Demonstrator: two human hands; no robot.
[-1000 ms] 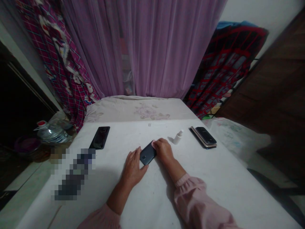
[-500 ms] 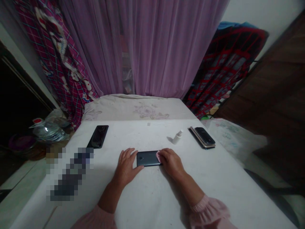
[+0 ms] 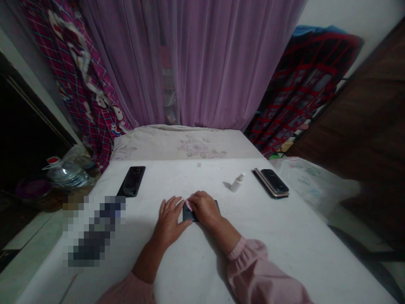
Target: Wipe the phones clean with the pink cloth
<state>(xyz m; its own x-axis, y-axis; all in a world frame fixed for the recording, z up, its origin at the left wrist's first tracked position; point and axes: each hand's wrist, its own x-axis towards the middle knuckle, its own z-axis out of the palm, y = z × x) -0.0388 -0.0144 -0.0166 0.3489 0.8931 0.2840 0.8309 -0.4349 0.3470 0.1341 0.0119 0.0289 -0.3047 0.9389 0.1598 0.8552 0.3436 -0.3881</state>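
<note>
A dark phone (image 3: 189, 214) lies face down on the white table (image 3: 284, 236) in front of me. My left hand (image 3: 169, 219) rests flat with its fingers spread, touching the phone's left end. My right hand (image 3: 204, 208) lies over most of the phone, its fingers closed on a small pink cloth (image 3: 189, 205) pressed against the phone's back.
A black phone (image 3: 133, 180) lies at the table's far left. A small white spray bottle (image 3: 237, 183) stands at the far right, beside a stack of phones (image 3: 272, 182). A blurred patch covers the left edge. A water jug (image 3: 65, 173) sits on the floor at left.
The phone was turned from a slant to lie crosswise. My right hand then slid with the pink cloth from the phone's right end to its left end.
</note>
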